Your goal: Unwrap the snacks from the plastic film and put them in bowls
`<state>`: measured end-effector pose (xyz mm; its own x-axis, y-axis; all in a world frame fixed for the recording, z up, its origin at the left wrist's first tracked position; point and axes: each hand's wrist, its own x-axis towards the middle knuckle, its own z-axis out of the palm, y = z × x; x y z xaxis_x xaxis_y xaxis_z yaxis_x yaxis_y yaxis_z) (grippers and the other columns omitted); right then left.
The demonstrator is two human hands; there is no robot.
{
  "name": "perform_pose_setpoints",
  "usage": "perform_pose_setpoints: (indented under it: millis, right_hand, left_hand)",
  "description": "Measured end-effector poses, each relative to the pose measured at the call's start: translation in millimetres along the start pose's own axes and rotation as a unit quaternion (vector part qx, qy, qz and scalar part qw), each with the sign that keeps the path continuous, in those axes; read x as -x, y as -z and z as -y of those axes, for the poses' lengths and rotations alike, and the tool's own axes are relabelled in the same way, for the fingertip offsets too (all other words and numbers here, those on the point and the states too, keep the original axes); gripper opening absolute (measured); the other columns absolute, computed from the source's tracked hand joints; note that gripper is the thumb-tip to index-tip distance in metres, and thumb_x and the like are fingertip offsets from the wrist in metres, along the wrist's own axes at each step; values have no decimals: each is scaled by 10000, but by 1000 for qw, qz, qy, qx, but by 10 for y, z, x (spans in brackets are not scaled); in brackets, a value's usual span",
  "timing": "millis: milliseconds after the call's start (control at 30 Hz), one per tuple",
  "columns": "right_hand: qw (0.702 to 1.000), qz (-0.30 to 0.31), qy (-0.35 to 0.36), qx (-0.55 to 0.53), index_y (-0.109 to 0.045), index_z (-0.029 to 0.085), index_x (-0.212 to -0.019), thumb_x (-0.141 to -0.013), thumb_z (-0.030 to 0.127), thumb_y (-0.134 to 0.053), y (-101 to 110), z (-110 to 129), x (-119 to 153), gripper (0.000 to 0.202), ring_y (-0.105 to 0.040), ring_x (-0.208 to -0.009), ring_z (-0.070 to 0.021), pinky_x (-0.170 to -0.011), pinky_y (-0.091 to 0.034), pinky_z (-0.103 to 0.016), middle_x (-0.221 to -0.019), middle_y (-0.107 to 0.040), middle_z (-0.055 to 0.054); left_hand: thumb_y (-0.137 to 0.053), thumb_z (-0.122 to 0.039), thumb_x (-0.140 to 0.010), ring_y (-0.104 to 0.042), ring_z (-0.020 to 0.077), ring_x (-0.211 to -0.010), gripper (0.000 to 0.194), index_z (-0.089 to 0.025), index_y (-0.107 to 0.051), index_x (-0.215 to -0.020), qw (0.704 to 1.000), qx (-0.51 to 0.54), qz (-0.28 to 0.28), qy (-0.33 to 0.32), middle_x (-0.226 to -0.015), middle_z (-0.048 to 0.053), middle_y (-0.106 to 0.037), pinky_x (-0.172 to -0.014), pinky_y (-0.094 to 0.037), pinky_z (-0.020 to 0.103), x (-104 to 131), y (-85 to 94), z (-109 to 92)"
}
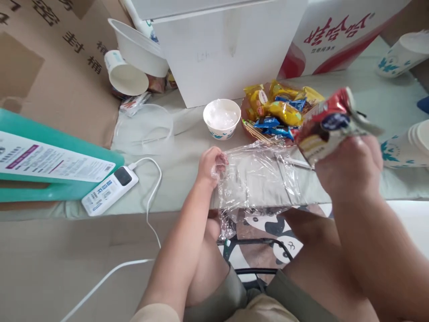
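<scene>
My left hand (209,167) is closed on one edge of a crumpled sheet of clear plastic film (258,179). The film drapes over the table's front edge towards my knees. Gripped in my right hand (355,167) is a red and cream snack packet (323,123), tilted, its top end crumpled; motion blurs it a little. Beyond the film stands a paper bowl (221,118) with clear plastic inside it. To its right, below and left of the packet, a round dish holds several yellow and blue wrapped snacks (281,112).
A white power bank (110,190) with a white cable lies at the left beside a green jug (53,156). A clear lid (144,129) lies near a tipped paper cup (129,76). White boxes (228,53) line the back. Stacked paper cups (409,145) stand at the right.
</scene>
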<state>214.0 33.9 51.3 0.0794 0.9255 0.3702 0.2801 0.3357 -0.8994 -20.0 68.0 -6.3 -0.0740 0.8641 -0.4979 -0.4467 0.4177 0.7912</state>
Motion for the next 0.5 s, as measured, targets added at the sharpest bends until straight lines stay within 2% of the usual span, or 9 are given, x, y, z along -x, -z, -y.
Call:
perform_pose_setpoints:
  millis: [100, 200, 233, 300, 367, 433, 500]
  right_hand:
    - [998, 5, -7, 63, -590, 252, -986, -886, 407, -672, -253, 183, -478, 202, -700, -974, -259, -886, -558, -443, -1010, -689, -56]
    - [976, 69, -35, 204, -584, 204, -963, -862, 285, -729, -541, 163, -996, 195, -686, -913, -221, -896, -536, -415, -974, -704, -63]
    - [961, 107, -35, 253, -604, 196, -1042, -849, 277, -750, -616, 124, -1126, 255, -679, -919, -225, -921, -523, -427, -954, -706, -55]
    - [921, 163, -25, 353, -607, 187, -1223, -809, 255, -791, -716, 38, -1297, 458, -667, -950, -258, -1000, -470, -504, -890, -699, -37]
    - [883, 196, 16, 427, -604, 193, -1303, -796, 252, -803, -748, -42, -1377, 548, -643, -1028, -290, -1067, -398, -572, -920, -699, -48]
    - [859, 218, 69, 458, -652, 218, -1244, -813, 224, -771, -742, -125, -1433, 447, -625, -1045, -279, -1061, -409, -552, -1041, -691, -71]
    - [843, 248, 93, 468, -709, 245, -1079, -761, 145, -763, -742, -222, -1517, 338, -623, -932, -235, -961, -489, -475, -1054, -665, -63]
  left_hand:
    - [-556, -204, -641, -503, 84, -430, 92, -190, -483, -586, 1000, -3, 15, -14, -516, -27, -528, -364, -241, 170, 9, 1, 1]
    - [-534, -179, -679, -487, 89, -429, 105, -190, -488, -585, 1000, -6, 16, -9, -506, -23, -519, -376, -238, 178, 44, 2, -21]
    - [-529, -175, -688, -484, 89, -430, 109, -189, -494, -586, 1000, -11, 16, -7, -505, -21, -521, -381, -240, 180, 58, 9, -31]
    - [-528, -177, -701, -481, 89, -431, 121, -187, -502, -583, 1000, -23, 19, -4, -508, -17, -529, -387, -242, 188, 80, 34, -48]
    - [-531, -178, -699, -478, 85, -431, 128, -186, -503, -574, 999, -33, 23, -7, -507, -16, -533, -392, -246, 197, 89, 67, -58]
    - [-533, -176, -692, -481, 84, -435, 131, -187, -500, -565, 999, -36, 31, -9, -505, -17, -532, -399, -249, 203, 86, 96, -61]
    - [-534, -182, -689, -478, 83, -435, 128, -187, -501, -565, 998, -39, 38, -8, -503, -17, -532, -402, -243, 206, 78, 110, -60]
